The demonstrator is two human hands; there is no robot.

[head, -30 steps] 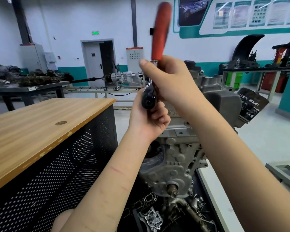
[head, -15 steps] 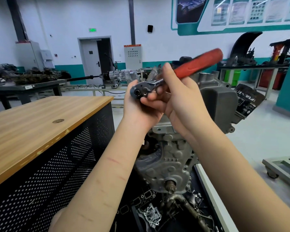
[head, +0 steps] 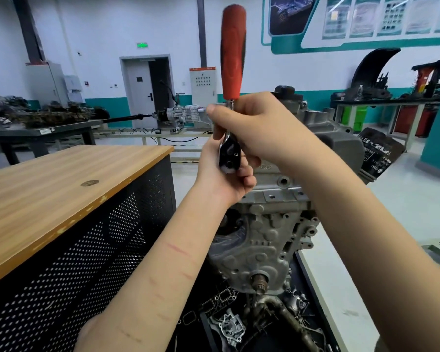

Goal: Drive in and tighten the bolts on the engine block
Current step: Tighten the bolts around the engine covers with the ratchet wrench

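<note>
While curled, both hands grip ratchet point(head: 230, 97)

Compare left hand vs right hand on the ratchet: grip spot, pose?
The left hand cups the ratchet at its chrome head, low, against the engine block. The right hand grips higher, on the shank just under the red handle. The left hand's fingers curl under the head; the right hand's thumb points left across the shank. Both are wrapped on the same tool, whose handle stands nearly upright.
</note>
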